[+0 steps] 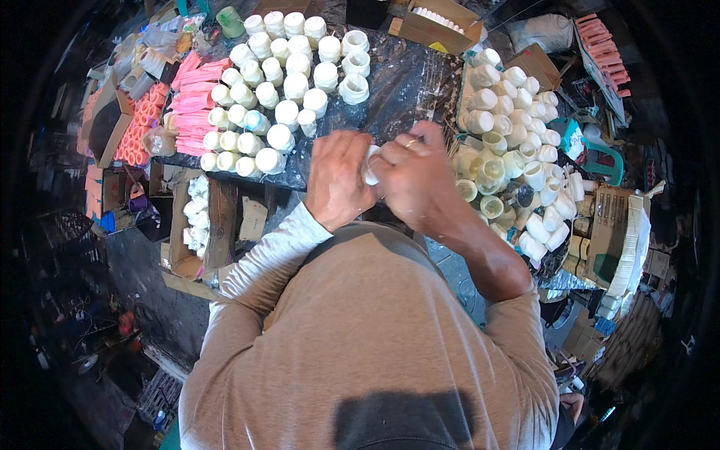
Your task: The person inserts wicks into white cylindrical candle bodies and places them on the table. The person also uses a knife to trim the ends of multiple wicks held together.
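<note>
Two hands meet over the near edge of the dark table [405, 75], both wrapped around one small white plastic piece [370, 165]. The left hand [337, 180] is curled closed on its left side, and the right hand [416, 176], a ring on one finger, is clamped over its right side and top, so only a sliver of white shows between them. What kind of part it is, or whether it is one piece or two being joined, cannot be told.

On the far left of the table stand rows of upright white capped pieces [270, 90], neatly set side by side, with a stack of pink strips [196, 112] just beside them to the left. On the right lies a loose heap of white cups and caps [510, 142], some open side up, tumbled rather than lined up. Judging by this, a good share of the work looks done, since the tidy rows are many, yet the heap on the right is still large, so plenty seems left. A cardboard box with white pieces [196, 217] sits below the table's left edge, and another open carton [435, 22] stands at the far side.
</note>
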Demonstrator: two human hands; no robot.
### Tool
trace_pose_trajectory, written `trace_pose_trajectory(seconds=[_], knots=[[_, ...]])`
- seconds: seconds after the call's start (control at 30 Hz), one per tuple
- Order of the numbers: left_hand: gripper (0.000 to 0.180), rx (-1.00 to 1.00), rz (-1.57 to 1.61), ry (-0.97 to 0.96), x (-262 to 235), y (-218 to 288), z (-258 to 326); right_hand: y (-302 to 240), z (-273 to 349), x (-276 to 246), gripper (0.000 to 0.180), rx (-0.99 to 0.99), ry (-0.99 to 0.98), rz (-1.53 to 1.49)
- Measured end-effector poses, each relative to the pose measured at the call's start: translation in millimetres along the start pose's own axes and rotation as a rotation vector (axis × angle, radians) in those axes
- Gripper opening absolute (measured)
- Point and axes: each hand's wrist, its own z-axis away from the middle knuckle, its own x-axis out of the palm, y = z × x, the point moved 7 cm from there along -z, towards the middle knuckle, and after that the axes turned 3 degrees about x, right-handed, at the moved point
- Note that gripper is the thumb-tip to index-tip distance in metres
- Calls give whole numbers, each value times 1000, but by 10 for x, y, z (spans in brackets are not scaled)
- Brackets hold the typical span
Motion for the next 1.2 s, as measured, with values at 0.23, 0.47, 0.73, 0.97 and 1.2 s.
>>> trace_pose_trajectory(seconds=[0.23,0.47,0.73,0.97,1.2], knots=[[61,-352,415,24,58,-412,30,746,340,-138,26,463,270,-554],[43,-1033,1897,273,801,-1017,212,960,809,632,18,748,171,-1043],[48,-1034,2047,183,1003,-1032,268,230,495,282,34,357,548,-671],[48,-1135,1999,220,1052,-856,269,279,380,377,16,284,558,-405],[45,-1154,1680,216,1336,-1066,750,824,588,1379,11,725,393,-1019]])
